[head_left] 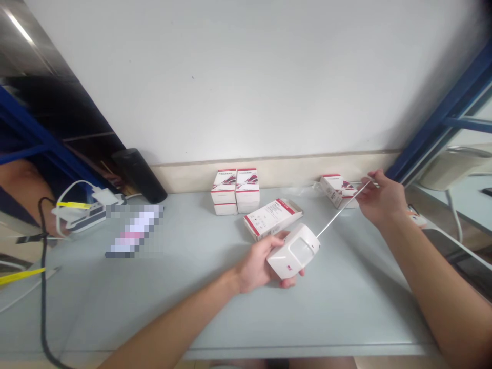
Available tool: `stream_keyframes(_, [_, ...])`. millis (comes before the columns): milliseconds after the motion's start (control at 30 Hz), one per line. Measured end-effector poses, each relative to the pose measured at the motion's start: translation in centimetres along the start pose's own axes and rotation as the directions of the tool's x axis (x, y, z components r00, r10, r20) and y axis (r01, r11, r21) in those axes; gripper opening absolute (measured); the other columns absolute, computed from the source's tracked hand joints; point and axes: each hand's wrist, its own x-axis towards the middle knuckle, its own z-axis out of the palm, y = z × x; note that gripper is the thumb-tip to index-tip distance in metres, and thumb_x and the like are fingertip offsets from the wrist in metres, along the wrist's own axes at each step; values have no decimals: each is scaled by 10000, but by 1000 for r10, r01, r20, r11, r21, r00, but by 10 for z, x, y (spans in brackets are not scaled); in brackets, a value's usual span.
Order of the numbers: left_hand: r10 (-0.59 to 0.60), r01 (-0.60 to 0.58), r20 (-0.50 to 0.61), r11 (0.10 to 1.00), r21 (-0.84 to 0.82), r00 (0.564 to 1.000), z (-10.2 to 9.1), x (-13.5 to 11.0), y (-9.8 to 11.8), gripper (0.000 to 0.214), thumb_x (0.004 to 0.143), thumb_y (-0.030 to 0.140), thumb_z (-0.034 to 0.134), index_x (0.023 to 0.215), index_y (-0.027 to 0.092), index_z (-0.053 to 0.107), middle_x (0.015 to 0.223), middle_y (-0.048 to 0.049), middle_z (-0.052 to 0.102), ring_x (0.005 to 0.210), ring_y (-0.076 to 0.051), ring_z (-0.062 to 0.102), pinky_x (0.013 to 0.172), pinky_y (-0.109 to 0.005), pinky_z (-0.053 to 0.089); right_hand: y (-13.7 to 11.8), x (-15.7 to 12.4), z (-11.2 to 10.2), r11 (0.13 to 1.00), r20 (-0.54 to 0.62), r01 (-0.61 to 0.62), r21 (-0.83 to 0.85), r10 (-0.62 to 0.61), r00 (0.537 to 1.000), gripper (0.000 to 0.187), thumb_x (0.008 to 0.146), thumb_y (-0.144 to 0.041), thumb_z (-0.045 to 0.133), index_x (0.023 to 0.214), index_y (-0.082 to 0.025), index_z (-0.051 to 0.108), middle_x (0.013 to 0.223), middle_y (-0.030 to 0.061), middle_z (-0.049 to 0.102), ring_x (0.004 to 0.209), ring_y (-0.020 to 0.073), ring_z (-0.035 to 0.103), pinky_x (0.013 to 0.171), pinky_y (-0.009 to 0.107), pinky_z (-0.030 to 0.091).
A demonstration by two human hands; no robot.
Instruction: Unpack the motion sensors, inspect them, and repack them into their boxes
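Device (295, 252) sits in left hand (257, 264), rod (342, 209) pinched by right hand (381, 200).

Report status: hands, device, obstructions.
Left hand holding white device. Right hand at far end of thin metal rod. Flat box close behind device; nothing crossing rod.

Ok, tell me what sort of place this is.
Probably a desk in a living or study space, perhaps a dorm-like room, though the view can't confirm it. A grey desktop runs along a white wall, with what looks like a power strip at the left.
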Motion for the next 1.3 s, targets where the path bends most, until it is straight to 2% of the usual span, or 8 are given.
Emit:
stream_keyframes(267, [22,-22,23,1000,9,999,1,0,0,309,942,421,440,1145,219,557,882,-98,680,560,-176,567,544,-313,371,4,2,0,1000,11,-4,-13,4,1000,285,1047,-221,506,770,-190,569,629,-47,367,468,85,310,385,191,266])
stream_keyframes(633, [7,-7,25,1000,3,1000,1,0,-1,346,935,422,458,1184,211,573,937,-109,679,595,-177,580,549,-318,381,1,-3,5,1000,-12,-21,-12,21,1000,232,1001,-176,514,771,-184,539,671,-41,407,471,76,369,376,182,284])
stream_keyframes(800, [16,-16,-34,1000,-21,999,5,-1,-1,340,915,413,481,1171,206,567,990,-112,672,675,-193,620,536,-292,375,-1,-6,6,999,-12,-34,-13,34,999,236,989,-171,497,755,-183,523,648,-42,404,462,75,368,366,174,288])
stream_keyframes(967, [4,-4,4,1000,-5,1000,5,-1,1,351,947,410,435,1184,194,578,921,-106,684,593,-167,566,554,-311,370,-1,-6,6,1000,-12,-29,-4,29,1000,216,975,-164,510,761,-183,535,638,-39,416,461,77,367,365,172,295])
stream_keyframes(1300, [7,-6,48,1000,-21,999,-2,1,-2,341,966,406,437,1196,196,574,946,-126,702,585,-183,614,547,-311,397,1,-3,2,999,16,-40,10,40,999,185,947,-149,536,765,-187,532,650,-39,406,487,86,381,401,183,326])
